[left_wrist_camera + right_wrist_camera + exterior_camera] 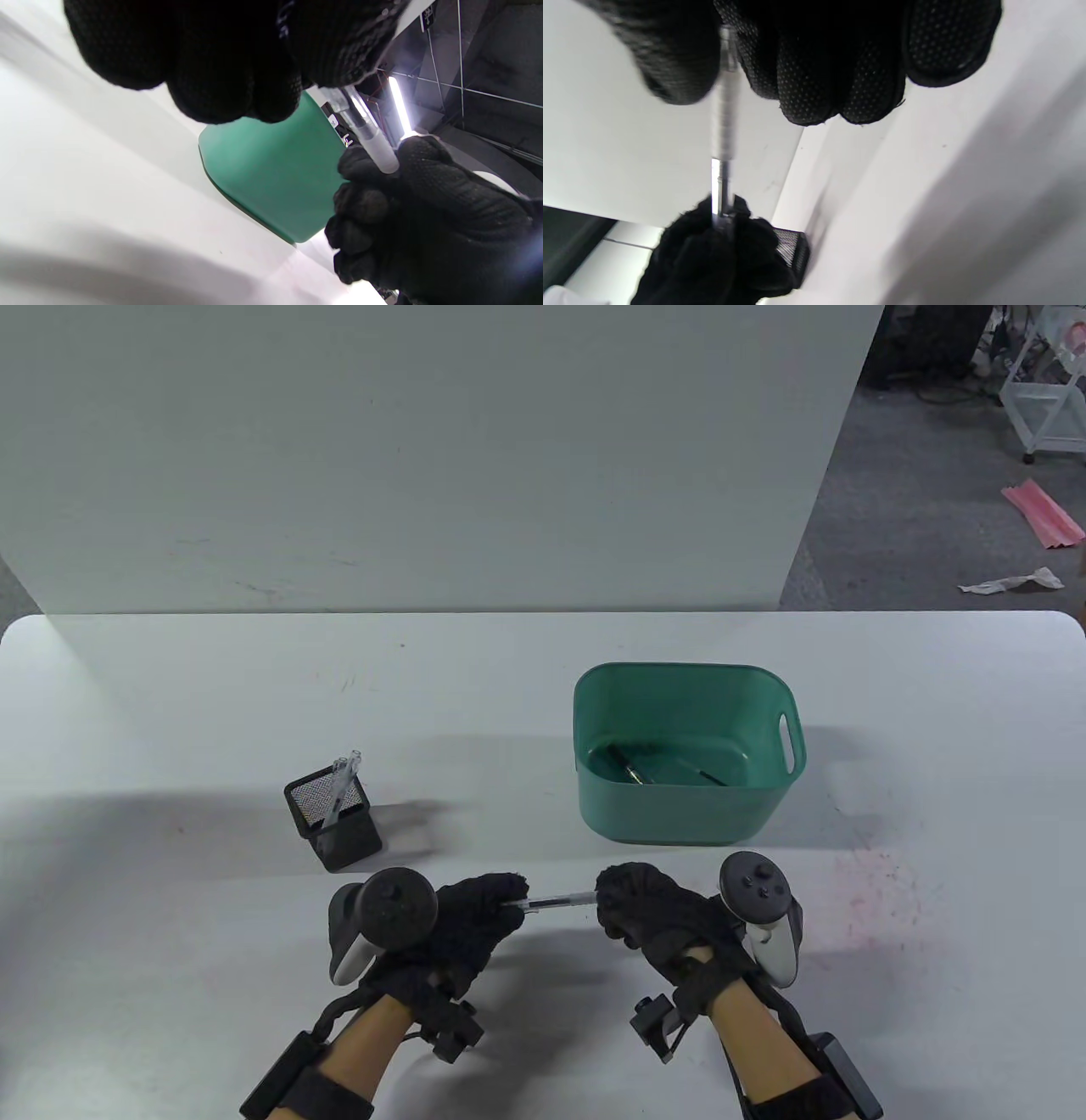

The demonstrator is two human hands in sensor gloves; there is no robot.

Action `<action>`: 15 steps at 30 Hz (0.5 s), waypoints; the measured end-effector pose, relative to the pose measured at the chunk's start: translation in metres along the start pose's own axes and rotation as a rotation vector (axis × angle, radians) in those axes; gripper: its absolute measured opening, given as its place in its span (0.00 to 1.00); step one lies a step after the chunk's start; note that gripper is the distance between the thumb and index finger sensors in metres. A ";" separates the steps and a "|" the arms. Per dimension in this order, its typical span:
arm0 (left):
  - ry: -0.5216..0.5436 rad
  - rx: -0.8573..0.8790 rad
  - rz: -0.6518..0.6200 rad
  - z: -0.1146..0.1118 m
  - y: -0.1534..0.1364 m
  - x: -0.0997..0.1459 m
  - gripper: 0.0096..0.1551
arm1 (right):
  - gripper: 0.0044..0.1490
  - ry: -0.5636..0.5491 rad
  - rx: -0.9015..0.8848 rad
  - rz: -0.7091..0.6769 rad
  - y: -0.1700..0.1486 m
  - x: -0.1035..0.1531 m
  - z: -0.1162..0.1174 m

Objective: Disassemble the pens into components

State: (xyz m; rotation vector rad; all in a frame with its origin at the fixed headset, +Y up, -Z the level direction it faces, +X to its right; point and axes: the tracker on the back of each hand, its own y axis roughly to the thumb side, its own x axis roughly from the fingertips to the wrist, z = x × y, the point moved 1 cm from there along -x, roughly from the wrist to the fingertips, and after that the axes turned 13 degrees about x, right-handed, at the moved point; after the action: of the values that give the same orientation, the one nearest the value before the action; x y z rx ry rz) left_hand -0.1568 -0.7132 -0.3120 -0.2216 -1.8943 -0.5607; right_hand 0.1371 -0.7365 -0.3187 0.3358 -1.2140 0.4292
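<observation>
The left hand [475, 920] and the right hand [653, 916] each gripped one end of a single pen [556, 902], fingers closed around it. The pen was held level above the white table [170, 712], near its front edge. A green bin [687, 806] stood just behind the hands and held dark pen parts. A black mesh holder [335, 814] to the left contained clear pens.
</observation>
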 end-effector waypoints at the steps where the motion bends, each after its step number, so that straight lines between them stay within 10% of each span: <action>1: 0.001 0.015 0.009 0.000 -0.001 0.000 0.25 | 0.40 -0.004 0.018 -0.001 -0.001 0.000 0.000; 15: -0.007 0.030 0.055 0.002 -0.013 -0.002 0.24 | 0.38 0.009 0.046 -0.008 -0.002 -0.001 -0.002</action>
State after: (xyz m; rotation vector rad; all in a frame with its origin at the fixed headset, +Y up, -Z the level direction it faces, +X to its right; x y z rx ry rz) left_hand -0.1629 -0.7229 -0.3183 -0.2559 -1.8964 -0.4950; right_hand 0.1394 -0.7371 -0.3201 0.3779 -1.1953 0.4522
